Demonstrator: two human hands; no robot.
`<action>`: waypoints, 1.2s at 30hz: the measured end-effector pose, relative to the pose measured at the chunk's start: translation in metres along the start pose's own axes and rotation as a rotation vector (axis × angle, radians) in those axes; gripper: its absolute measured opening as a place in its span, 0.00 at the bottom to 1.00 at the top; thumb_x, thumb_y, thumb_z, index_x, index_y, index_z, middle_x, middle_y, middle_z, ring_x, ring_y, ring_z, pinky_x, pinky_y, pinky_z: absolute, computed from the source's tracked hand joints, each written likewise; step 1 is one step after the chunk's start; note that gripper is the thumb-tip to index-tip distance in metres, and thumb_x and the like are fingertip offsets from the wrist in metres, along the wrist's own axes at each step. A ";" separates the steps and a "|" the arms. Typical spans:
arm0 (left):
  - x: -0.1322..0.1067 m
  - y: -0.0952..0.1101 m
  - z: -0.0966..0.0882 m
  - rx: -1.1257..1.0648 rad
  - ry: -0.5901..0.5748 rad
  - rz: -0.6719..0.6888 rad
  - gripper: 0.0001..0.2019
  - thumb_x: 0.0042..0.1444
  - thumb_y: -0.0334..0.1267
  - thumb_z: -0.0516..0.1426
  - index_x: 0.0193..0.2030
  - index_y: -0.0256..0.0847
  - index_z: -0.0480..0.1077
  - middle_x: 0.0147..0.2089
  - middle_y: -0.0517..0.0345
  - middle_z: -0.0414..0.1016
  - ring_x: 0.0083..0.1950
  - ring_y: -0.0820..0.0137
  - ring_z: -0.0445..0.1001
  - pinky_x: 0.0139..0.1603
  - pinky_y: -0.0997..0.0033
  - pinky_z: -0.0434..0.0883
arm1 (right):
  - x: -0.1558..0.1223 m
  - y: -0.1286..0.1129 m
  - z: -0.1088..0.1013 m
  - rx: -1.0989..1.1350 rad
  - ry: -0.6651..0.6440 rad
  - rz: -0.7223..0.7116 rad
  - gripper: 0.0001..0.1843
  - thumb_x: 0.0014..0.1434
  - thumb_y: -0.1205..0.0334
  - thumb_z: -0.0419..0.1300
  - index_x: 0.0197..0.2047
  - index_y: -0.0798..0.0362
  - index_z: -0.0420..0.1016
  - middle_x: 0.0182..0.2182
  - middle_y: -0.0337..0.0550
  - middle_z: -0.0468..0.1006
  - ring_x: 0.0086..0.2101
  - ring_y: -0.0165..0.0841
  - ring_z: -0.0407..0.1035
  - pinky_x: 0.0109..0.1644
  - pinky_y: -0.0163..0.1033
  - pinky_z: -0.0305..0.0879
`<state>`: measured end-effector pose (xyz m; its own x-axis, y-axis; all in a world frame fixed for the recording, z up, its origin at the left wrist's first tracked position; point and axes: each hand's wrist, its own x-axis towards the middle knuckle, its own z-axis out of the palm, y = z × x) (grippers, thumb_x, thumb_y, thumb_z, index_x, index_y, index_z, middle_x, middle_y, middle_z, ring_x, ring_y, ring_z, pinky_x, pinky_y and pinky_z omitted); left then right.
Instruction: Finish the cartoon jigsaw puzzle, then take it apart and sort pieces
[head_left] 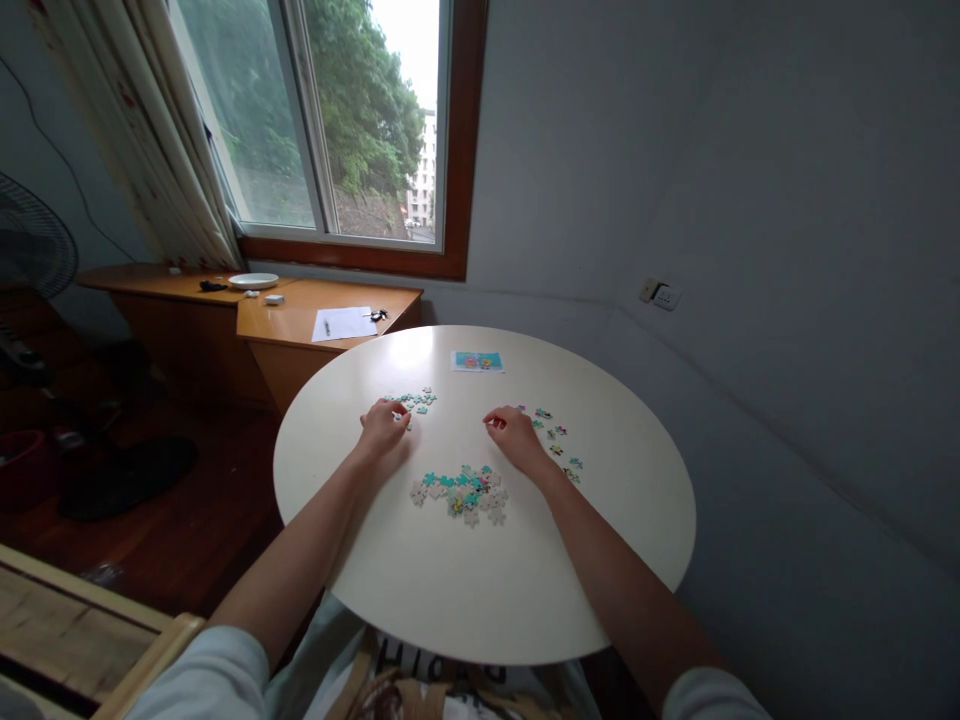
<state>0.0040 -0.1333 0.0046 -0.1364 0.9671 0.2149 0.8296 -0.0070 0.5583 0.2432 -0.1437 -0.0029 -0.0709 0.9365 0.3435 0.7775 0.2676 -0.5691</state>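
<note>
My left hand point(385, 425) is curled over the left side of the round table, with thumb and fingers close together beside a loose group of teal jigsaw pieces point(422, 410). My right hand point(516, 435) is also curled, its fingertips pinched just above the tabletop; whatever either hand holds is too small to make out. To the right of that hand lie scattered multicoloured jigsaw pieces point(556, 450). Between my forearms sits a mixed heap of jigsaw pieces point(471, 492), some teal side up and others showing pale grey backs. A small teal picture card point(478, 362) lies flat toward the far edge.
The white round table point(465, 590) stands near a wall and a wooden desk point(322, 295). On the desk are a white plate point(253, 281), a sheet of paper point(343, 323) and keys point(379, 315). A standing fan point(34, 235) is at the left, beyond a wooden frame point(90, 620).
</note>
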 end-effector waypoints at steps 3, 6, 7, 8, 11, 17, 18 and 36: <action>-0.001 0.001 -0.001 0.001 -0.002 0.005 0.08 0.54 0.39 0.54 0.32 0.40 0.73 0.44 0.52 0.73 0.42 0.66 0.71 0.51 0.61 0.62 | -0.011 -0.023 0.006 0.096 -0.096 -0.174 0.07 0.52 0.71 0.57 0.31 0.54 0.77 0.30 0.40 0.75 0.31 0.28 0.68 0.41 0.35 0.61; -0.001 0.000 -0.001 0.002 0.001 0.009 0.08 0.54 0.39 0.54 0.32 0.41 0.73 0.43 0.53 0.74 0.41 0.67 0.71 0.50 0.62 0.62 | -0.021 -0.040 0.008 0.147 -0.202 -0.319 0.04 0.52 0.68 0.60 0.31 0.54 0.77 0.29 0.40 0.73 0.31 0.28 0.68 0.40 0.35 0.62; -0.001 0.000 -0.001 0.004 0.003 0.009 0.08 0.54 0.39 0.54 0.32 0.41 0.73 0.43 0.54 0.74 0.41 0.67 0.71 0.50 0.62 0.62 | -0.023 -0.044 0.008 0.158 -0.219 -0.345 0.03 0.52 0.67 0.61 0.31 0.54 0.77 0.29 0.40 0.73 0.30 0.28 0.67 0.40 0.35 0.62; -0.001 0.000 -0.001 0.007 0.003 0.008 0.08 0.54 0.39 0.54 0.32 0.41 0.73 0.42 0.54 0.74 0.41 0.67 0.71 0.50 0.62 0.62 | -0.025 -0.046 0.008 0.163 -0.231 -0.363 0.02 0.52 0.66 0.62 0.31 0.53 0.77 0.29 0.40 0.73 0.30 0.28 0.67 0.40 0.35 0.62; -0.001 0.001 -0.001 0.010 0.003 0.001 0.08 0.54 0.39 0.54 0.33 0.41 0.73 0.43 0.55 0.73 0.41 0.67 0.72 0.50 0.64 0.62 | -0.028 -0.050 0.009 0.159 -0.263 -0.399 0.03 0.52 0.64 0.63 0.31 0.53 0.77 0.30 0.40 0.74 0.31 0.28 0.68 0.42 0.37 0.61; -0.001 0.001 -0.001 0.015 -0.006 -0.004 0.09 0.54 0.39 0.54 0.33 0.40 0.73 0.43 0.54 0.73 0.41 0.67 0.72 0.48 0.66 0.62 | -0.034 -0.055 0.019 0.096 -0.336 -0.437 0.06 0.50 0.60 0.65 0.33 0.52 0.77 0.32 0.41 0.76 0.34 0.30 0.69 0.47 0.41 0.58; -0.001 0.001 -0.001 0.015 -0.005 -0.001 0.08 0.54 0.39 0.54 0.33 0.40 0.73 0.43 0.54 0.73 0.41 0.67 0.72 0.48 0.66 0.62 | -0.035 -0.056 0.021 0.081 -0.345 -0.444 0.07 0.50 0.60 0.66 0.33 0.52 0.77 0.32 0.40 0.76 0.34 0.30 0.69 0.47 0.41 0.57; -0.001 0.002 -0.002 -0.001 -0.008 -0.004 0.08 0.53 0.39 0.54 0.31 0.40 0.72 0.43 0.55 0.74 0.41 0.66 0.72 0.50 0.63 0.62 | -0.035 -0.059 0.023 0.068 -0.385 -0.371 0.10 0.46 0.56 0.68 0.31 0.52 0.77 0.31 0.39 0.75 0.33 0.30 0.67 0.44 0.39 0.58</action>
<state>0.0042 -0.1352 0.0070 -0.1355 0.9692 0.2059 0.8287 -0.0031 0.5597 0.1854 -0.1873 0.0013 -0.5672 0.7881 0.2392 0.6153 0.5985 -0.5130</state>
